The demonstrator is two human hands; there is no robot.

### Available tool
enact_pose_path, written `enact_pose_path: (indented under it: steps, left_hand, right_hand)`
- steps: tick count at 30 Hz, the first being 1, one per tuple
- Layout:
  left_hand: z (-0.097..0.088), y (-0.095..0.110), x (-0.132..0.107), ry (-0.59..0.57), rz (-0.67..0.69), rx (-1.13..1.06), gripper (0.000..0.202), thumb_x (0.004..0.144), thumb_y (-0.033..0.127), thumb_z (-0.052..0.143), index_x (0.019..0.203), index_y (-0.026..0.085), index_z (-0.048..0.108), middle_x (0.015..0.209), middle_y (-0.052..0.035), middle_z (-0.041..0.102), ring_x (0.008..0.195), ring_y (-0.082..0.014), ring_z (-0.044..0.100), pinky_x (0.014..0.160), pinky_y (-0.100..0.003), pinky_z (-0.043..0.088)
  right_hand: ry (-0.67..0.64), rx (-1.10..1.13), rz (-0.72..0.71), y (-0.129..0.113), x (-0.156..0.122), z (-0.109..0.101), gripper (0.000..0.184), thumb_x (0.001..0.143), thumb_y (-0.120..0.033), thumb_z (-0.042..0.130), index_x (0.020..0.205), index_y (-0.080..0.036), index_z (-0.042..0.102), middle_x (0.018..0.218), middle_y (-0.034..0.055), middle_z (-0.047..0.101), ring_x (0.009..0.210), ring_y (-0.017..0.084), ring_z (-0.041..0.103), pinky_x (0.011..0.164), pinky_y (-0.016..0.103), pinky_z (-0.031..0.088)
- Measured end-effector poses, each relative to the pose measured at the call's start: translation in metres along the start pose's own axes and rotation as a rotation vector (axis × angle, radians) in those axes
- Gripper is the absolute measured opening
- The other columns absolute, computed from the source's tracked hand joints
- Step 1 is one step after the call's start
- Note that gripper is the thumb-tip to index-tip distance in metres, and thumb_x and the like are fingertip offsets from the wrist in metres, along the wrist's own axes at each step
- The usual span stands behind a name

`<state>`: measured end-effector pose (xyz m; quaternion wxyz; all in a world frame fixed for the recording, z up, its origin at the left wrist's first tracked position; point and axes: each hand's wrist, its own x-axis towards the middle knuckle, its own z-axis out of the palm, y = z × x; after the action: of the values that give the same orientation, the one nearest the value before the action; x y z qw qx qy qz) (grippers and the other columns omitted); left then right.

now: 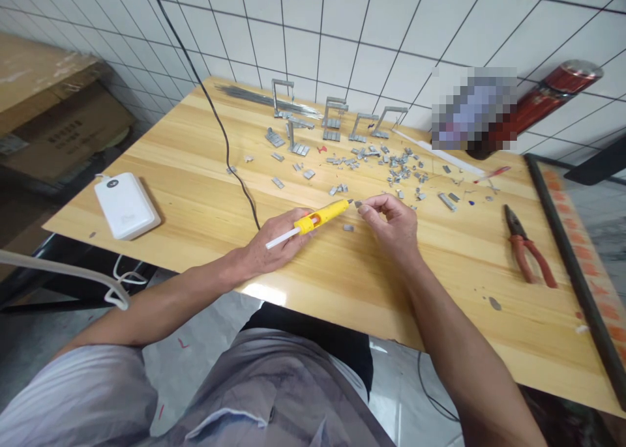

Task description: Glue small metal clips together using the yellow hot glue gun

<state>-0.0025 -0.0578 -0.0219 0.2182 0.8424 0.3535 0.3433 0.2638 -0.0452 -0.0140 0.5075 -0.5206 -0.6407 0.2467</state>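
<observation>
Left hand (274, 242): wrapped around a yellow hot glue gun (337, 208), centre of the frame; a white glue stick (282, 238) juts from its rear
Right hand (395, 225): thumb and fingers pinch a small grey metal piece (358, 204) by the gun's nozzle; whether they touch, I cannot tell
Wooden table (190, 173): a metal tab (348, 228) lies below the nozzle; metal frames (331, 135) stand upper centre; metal scraps (401, 171) lie right of centre
Frame sides: red-handled pliers (522, 244) at right; white power bank (127, 206) at left
</observation>
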Motion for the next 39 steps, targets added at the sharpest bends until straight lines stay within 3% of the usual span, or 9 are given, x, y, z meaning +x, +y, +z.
enact_pose_path:
  steps: [8, 14, 21, 26, 30, 39]
  left_hand:
    - [0.002, 0.001, 0.002, -0.023, 0.02, -0.005, 0.022, 0.107, 0.033, 0.051, 0.117, 0.018, 0.064, 0.101, -0.0061, 0.074, 0.086, -0.0176, 0.071, 0.077, -0.027, 0.057]
    - [0.0, 0.001, 0.001, -0.014, -0.038, 0.008, 0.028, 0.107, 0.033, 0.049, 0.126, 0.017, 0.061, 0.109, -0.0082, 0.075, 0.094, -0.0192, 0.073, 0.085, -0.029, 0.057]
    - [0.002, 0.0, 0.0, -0.068, -0.021, -0.004, 0.027, 0.107, 0.037, 0.049, 0.121, 0.018, 0.063, 0.104, -0.0071, 0.074, 0.089, -0.0186, 0.071, 0.082, -0.029, 0.057]
    - [0.002, -0.001, 0.001, -0.042, -0.052, -0.01, 0.03, 0.108, 0.037, 0.046, 0.125, 0.018, 0.062, 0.111, -0.0089, 0.074, 0.098, -0.0202, 0.072, 0.088, -0.03, 0.057]
    - [-0.001, 0.001, 0.0, -0.018, -0.063, -0.027, 0.026, 0.106, 0.033, 0.05, 0.123, 0.017, 0.061, 0.108, -0.0075, 0.074, 0.091, -0.0185, 0.07, 0.084, -0.029, 0.056]
    - [-0.004, 0.01, 0.002, -0.016, -0.106, -0.1, 0.02, 0.105, 0.03, 0.053, 0.119, 0.018, 0.061, 0.102, -0.0053, 0.071, 0.085, -0.0173, 0.066, 0.08, -0.029, 0.054]
  right_hand:
    - [-0.005, 0.001, -0.004, -0.001, 0.0, 0.0, 0.008, 0.086, -0.028, 0.073, 0.08, -0.023, 0.074, 0.076, -0.0011, 0.076, 0.068, 0.014, 0.065, 0.069, 0.03, 0.054]
    - [-0.007, -0.008, 0.017, -0.001, 0.0, -0.001, 0.009, 0.086, -0.03, 0.073, 0.08, -0.023, 0.073, 0.078, -0.0005, 0.076, 0.069, 0.015, 0.065, 0.071, 0.031, 0.055]
    - [-0.009, -0.007, 0.029, -0.001, 0.0, 0.0, 0.011, 0.086, -0.033, 0.073, 0.081, -0.023, 0.073, 0.078, -0.0001, 0.076, 0.07, 0.015, 0.065, 0.072, 0.032, 0.055]
    - [0.0, 0.042, 0.074, 0.003, 0.0, 0.0, 0.015, 0.085, -0.037, 0.077, 0.082, -0.023, 0.073, 0.077, 0.0, 0.074, 0.07, 0.015, 0.064, 0.072, 0.032, 0.055]
    - [0.011, 0.068, 0.075, 0.006, -0.001, 0.0, 0.019, 0.087, -0.04, 0.077, 0.084, -0.023, 0.072, 0.079, 0.0, 0.074, 0.07, 0.015, 0.064, 0.073, 0.032, 0.054]
    - [0.02, -0.137, -0.139, -0.004, -0.003, -0.003, 0.007, 0.089, -0.027, 0.07, 0.083, -0.026, 0.071, 0.08, 0.0004, 0.075, 0.07, 0.017, 0.066, 0.073, 0.034, 0.055]
